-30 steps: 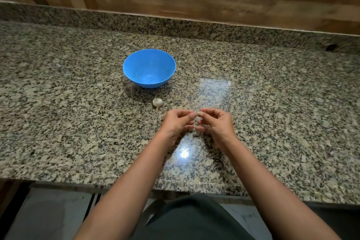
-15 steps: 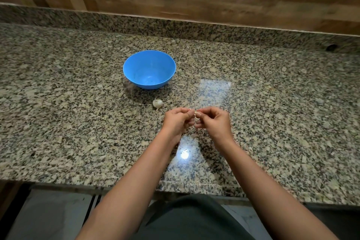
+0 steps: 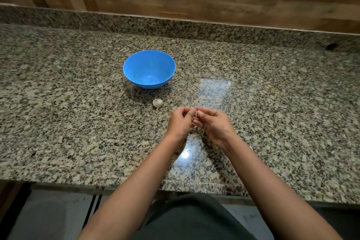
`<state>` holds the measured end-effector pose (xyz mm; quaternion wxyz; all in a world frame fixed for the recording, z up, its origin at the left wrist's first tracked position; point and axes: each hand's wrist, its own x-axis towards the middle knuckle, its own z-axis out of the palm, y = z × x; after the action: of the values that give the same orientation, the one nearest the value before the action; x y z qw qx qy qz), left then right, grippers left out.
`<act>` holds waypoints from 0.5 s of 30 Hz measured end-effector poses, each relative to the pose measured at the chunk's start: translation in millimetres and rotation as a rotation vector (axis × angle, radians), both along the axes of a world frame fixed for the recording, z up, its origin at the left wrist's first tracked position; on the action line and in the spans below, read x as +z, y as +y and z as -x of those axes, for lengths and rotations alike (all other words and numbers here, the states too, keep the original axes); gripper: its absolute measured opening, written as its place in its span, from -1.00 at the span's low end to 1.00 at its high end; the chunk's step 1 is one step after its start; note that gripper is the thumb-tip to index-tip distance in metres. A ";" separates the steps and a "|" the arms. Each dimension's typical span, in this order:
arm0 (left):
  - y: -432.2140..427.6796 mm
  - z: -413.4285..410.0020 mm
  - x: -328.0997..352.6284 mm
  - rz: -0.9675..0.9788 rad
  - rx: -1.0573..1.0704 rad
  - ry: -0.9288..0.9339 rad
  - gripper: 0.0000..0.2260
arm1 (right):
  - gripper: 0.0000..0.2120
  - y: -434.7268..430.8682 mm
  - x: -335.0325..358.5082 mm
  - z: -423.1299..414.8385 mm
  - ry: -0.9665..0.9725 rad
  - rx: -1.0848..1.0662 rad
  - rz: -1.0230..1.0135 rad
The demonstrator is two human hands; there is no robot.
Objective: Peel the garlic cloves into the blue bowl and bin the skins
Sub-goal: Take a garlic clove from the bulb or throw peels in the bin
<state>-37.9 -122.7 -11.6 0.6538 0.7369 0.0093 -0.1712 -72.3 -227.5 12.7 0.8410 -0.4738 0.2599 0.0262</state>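
The blue bowl [image 3: 149, 69] stands on the granite counter with nothing visible inside it. A white piece of garlic [image 3: 157, 103] lies on the counter just in front of the bowl. Nearer to me, my left hand [image 3: 180, 122] and my right hand [image 3: 213, 123] meet fingertip to fingertip above the counter. Both pinch a small pale garlic clove [image 3: 194, 115] between them; most of the clove is hidden by the fingers.
The speckled granite counter [image 3: 78, 122] runs the full width, with a low granite upstand and a wooden wall behind it. A dark hole [image 3: 331, 46] sits in the upstand at the far right. The counter's front edge lies close to my body.
My hands stayed together on the clove, with only small shifts of the fingers. The bowl and the garlic on the counter have not moved.
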 end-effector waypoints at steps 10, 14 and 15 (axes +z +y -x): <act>11.3 -6.6 -0.9 -0.079 0.020 0.020 -0.91 | -0.88 -10.5 -5.2 5.7 -0.006 0.118 0.381; 13.7 -4.5 1.6 -0.222 -0.110 -0.080 -0.84 | -0.88 -13.0 -8.9 5.3 -0.026 0.164 0.697; 13.6 -3.8 3.7 -0.225 -0.122 -0.103 -0.84 | -0.87 -12.8 -9.0 5.2 -0.033 0.169 0.751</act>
<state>-34.1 -109.1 -7.9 0.5552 0.8126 -0.0500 -0.1704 -77.5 -240.3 3.7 0.6077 -0.7691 0.1980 -0.0091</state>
